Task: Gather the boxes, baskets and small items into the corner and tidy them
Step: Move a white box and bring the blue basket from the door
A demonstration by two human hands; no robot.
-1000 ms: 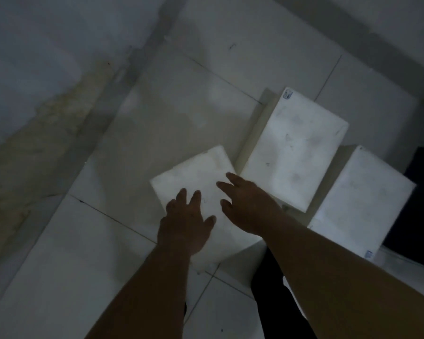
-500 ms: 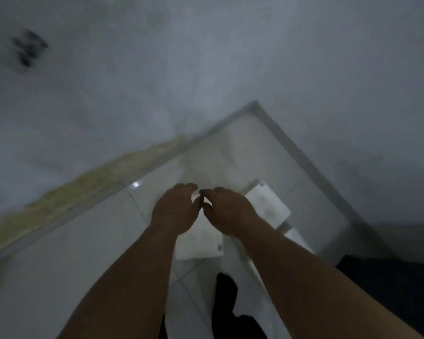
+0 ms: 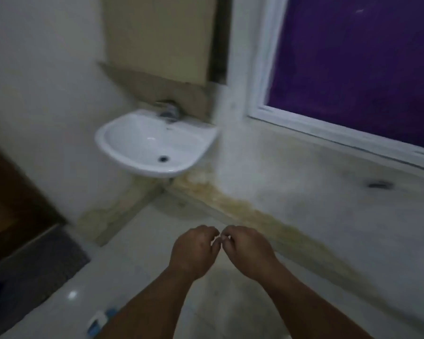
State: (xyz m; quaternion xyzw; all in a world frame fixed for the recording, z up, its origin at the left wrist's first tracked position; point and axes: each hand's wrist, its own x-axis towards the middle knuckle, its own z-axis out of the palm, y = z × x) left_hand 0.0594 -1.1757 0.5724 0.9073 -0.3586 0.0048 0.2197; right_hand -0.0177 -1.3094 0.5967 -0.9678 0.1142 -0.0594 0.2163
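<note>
No white box shows in the head view now. My left hand (image 3: 194, 250) and my right hand (image 3: 250, 250) hang side by side over the pale tiled floor (image 3: 137, 253), fingertips nearly touching. Their fingers are loosely curled downward and hold nothing. A small white and blue item (image 3: 98, 321) lies on the floor at the bottom left, partly hidden by my left forearm.
A white wall sink (image 3: 154, 148) with a tap hangs ahead on the left. A white-framed window with a purple pane (image 3: 353, 57) fills the upper right. A dark mat (image 3: 39, 263) lies before a brown door (image 3: 8, 204). Yellow stains run along the wall base (image 3: 255, 211).
My head has lifted from the white boxes on the floor to the sink and window. Both hands left the box, came together, and now hang with curled fingers, holding nothing.
</note>
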